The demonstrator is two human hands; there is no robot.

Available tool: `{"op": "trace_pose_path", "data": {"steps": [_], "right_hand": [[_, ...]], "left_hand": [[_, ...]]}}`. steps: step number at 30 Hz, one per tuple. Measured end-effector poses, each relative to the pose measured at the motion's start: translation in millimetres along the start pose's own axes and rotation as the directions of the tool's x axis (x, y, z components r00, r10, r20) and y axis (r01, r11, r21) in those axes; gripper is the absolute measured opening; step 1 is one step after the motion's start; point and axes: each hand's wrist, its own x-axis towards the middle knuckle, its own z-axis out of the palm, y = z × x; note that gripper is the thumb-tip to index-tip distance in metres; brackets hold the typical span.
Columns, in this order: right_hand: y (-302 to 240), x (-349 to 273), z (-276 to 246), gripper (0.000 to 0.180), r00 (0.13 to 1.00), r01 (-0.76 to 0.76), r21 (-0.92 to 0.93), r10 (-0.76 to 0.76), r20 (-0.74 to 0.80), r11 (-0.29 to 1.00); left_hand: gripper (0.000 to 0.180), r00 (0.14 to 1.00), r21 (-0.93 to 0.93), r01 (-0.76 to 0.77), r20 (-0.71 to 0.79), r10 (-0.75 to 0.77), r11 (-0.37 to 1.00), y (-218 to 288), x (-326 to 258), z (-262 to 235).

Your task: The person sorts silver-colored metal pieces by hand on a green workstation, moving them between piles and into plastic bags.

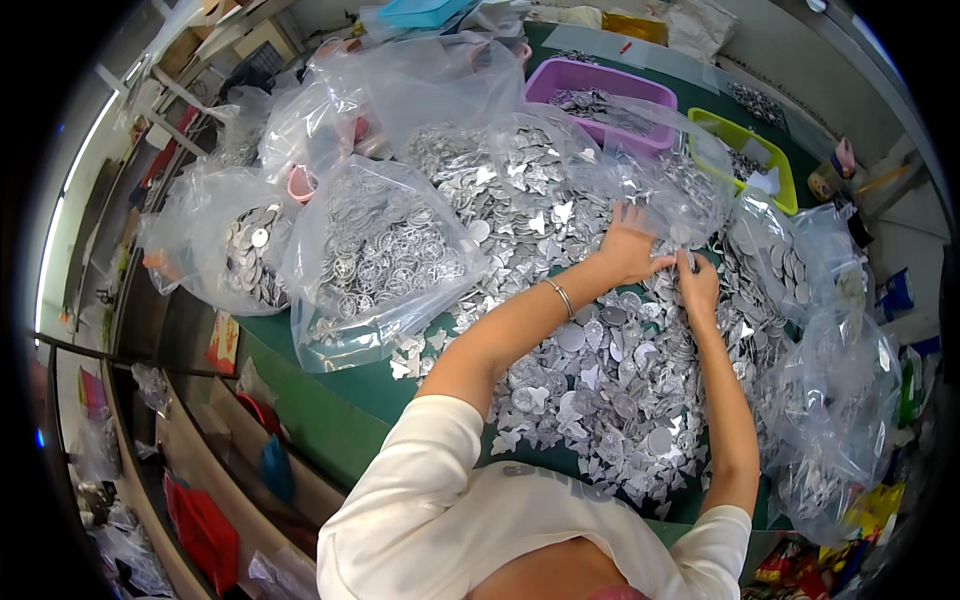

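Note:
A broad heap of flat silver metal pieces (610,360), some round and some butterfly- or star-shaped, covers the green table before me. My left hand (630,248), its wrist in a silver bangle (562,297), reaches over the heap with fingers spread against the near side of a clear plastic bag (690,200). Close to its thumb, my right hand (698,282) is closed, fingertips pressed together at the pieces by the bag's lower edge. What those fingertips hold, if anything, is too small to make out.
Clear bags of metal parts stand at left (385,250) and far left (255,250). A purple tub (600,75) and a yellow-green tub (790,190) with parts stand at the back. More filled bags (835,390) line the right. Shelving (240,440) runs along the left.

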Motion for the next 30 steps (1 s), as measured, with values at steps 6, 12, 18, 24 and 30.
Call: {"op": "trace_pose_path", "data": {"steps": [6, 12, 18, 24, 30], "right_hand": [[9.7, -8.4, 4.1, 0.037, 0.998, 0.014, 0.122, -0.022, 0.058, 0.992], [1.9, -26.1, 3.9, 0.032, 0.956, -0.213, 0.453, 0.090, 0.278, 0.866], [-17.6, -61.4, -13.7, 0.028, 0.928, -0.313, 0.621, 0.093, 0.361, 0.719], [-50.7, -117.5, -6.5, 0.034, 0.961, 0.115, 0.484, -0.221, 0.168, 0.868], [-77.8, -182.7, -18.6, 0.063, 0.871, 0.299, 0.379, -0.413, 0.267, 0.876]], "left_hand": [[0.065, 0.990, -0.210, -0.046, 0.122, 0.072, 0.977, 1.4, -12.9, -12.4], [0.058, 0.989, -0.225, -0.070, 0.110, 0.097, 0.972, 9.1, -27.6, -30.8], [0.045, 0.994, -0.695, 0.087, 0.103, -0.021, 0.713, 29.1, -65.1, -50.1], [0.039, 0.994, -0.785, 0.093, 0.037, -0.104, 0.613, 30.6, -101.2, -73.1], [0.040, 0.986, -0.791, 0.086, -0.017, -0.163, 0.605, 35.8, -138.6, -96.4]]}}
